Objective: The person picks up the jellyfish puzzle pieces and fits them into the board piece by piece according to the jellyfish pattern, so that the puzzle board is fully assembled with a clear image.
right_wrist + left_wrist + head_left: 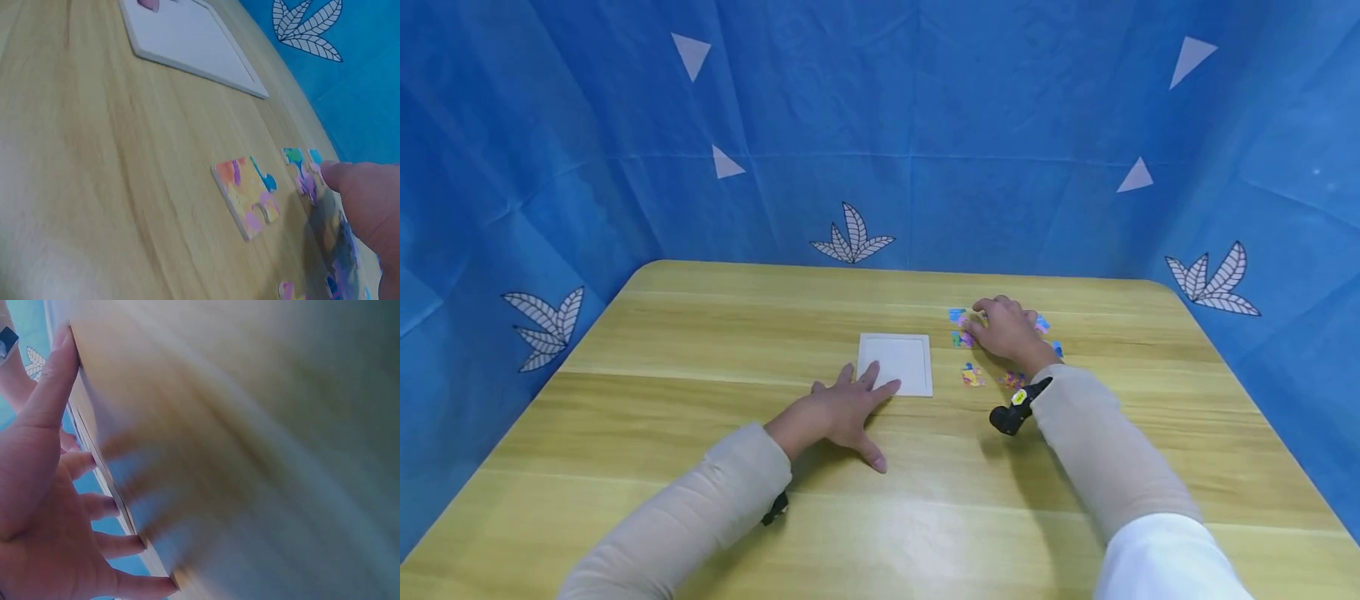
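Note:
My left hand (842,408) is spread out, its fingertips resting on the lower-left part of a square white puzzle tray (906,358). In the left wrist view, the left hand (56,512) has straight fingers and thumb touching the surface. My right hand (1007,332) reaches over loose jigsaw pieces, fingers bent downward, thumb and index tips apart. A yellow-and-pink jigsaw piece (247,194) lies near it. The right thumb (369,194) is beside a green-and-purple jigsaw piece (301,172). Some pieces beneath the right hand are hidden.
Further jigsaw pieces (1013,380) lie around the right hand, several in all. The wooden table (925,492) runs to a blue curtain (910,133) at the back and sides. A black wrist camera (1018,408) sits on the right wrist.

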The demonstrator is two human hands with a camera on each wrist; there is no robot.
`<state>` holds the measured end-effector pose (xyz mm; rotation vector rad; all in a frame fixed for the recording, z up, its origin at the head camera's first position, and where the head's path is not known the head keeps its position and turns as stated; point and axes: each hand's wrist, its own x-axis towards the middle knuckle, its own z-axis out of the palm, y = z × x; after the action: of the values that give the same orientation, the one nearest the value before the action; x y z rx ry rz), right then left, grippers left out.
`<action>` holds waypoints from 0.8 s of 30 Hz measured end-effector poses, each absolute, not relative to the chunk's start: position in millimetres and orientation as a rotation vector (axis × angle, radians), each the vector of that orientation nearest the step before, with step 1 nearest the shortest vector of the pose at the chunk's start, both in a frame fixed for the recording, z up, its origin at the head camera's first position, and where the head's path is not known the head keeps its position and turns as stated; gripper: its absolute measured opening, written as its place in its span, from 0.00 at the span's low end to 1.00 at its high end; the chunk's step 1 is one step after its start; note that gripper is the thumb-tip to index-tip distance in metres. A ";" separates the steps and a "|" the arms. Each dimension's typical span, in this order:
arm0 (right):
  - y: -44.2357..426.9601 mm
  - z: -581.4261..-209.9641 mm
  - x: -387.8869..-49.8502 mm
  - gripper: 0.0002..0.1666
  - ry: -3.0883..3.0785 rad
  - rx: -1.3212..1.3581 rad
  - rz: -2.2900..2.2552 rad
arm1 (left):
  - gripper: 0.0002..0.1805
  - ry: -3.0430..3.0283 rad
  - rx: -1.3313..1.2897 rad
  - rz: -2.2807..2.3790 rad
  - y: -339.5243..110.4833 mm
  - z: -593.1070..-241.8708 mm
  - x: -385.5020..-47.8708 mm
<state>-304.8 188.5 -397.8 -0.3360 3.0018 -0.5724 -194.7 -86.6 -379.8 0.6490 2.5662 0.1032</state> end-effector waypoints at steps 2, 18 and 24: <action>186.4 -398.7 -306.2 0.31 3.000 -0.328 -0.574 | 0.66 2.566 0.650 0.094 -86.2 -380.5 -194.4; 176.9 -401.5 -316.3 0.31 2.983 -0.255 -0.532 | 0.66 2.559 0.627 0.079 -85.1 -377.9 -193.0; 174.9 -402.4 -318.3 0.29 2.967 -0.240 -0.499 | 0.65 2.560 0.624 0.081 -85.3 -377.0 -192.6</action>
<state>-318.3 174.9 -402.4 -0.2401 2.9665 -0.4990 -192.6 -85.3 -377.0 0.6237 2.5600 0.0809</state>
